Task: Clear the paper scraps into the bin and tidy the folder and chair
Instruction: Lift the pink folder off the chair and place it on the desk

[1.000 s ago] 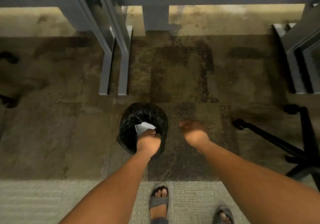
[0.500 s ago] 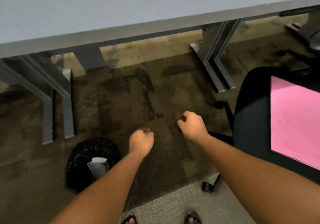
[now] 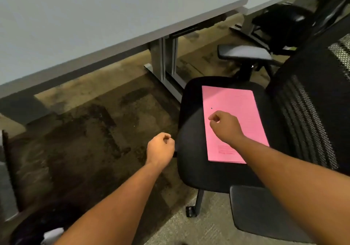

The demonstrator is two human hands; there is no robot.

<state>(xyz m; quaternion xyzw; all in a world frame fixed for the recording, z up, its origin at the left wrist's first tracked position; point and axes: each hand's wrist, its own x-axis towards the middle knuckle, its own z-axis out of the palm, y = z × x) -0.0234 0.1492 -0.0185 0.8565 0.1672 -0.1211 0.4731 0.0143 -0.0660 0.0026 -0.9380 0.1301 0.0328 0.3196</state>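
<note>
over the chair [image 3: 195, 169] seat, the right hand [image 3: 225, 127] hung loosely curled and empty above the pink folder [image 3: 233, 112]; the left hand [image 3: 161, 150], emptied of scraps at the bin [image 3: 28, 233] a second earlier, had curled shut, so the folder seemed next.

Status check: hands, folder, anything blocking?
Left hand curled, empty. Right hand over pink folder, contact unclear. Folder flat on chair seat. Nothing blocking.

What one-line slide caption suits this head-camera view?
Right hand over a pink folder on a black office chair; left hand curled beside the seat.
</note>
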